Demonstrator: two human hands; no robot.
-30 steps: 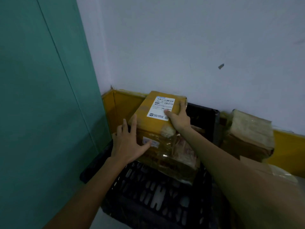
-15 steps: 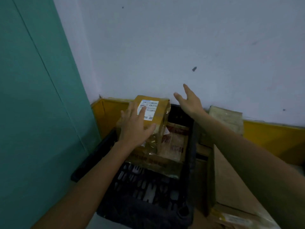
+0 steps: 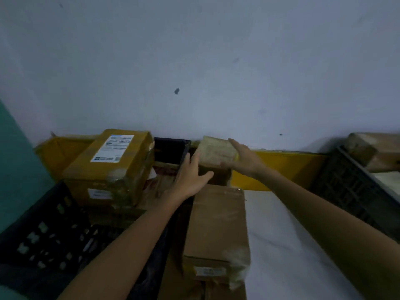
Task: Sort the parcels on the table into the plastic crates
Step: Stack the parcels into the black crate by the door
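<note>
A small pale, tape-wrapped parcel (image 3: 213,151) stands against the wall between the two crates. My right hand (image 3: 243,159) holds its right end, fingers over the top and thumb on the front. My left hand (image 3: 190,176) rests flat against its left side with straight fingers. The black plastic crate (image 3: 43,224) at the left holds a yellow box with a white label (image 3: 112,163), stacked on other taped parcels. A long brown cardboard box (image 3: 216,224) lies on the white table (image 3: 292,234) just below my hands.
A second dark crate (image 3: 346,187) stands at the right with a taped parcel (image 3: 372,152) in it. A yellow strip (image 3: 281,167) runs along the foot of the pale wall. A teal panel (image 3: 13,169) closes off the left side.
Both hands have left the yellow labelled box in the left crate and moved right to the small pale parcel by the wall. The view has swung right.
</note>
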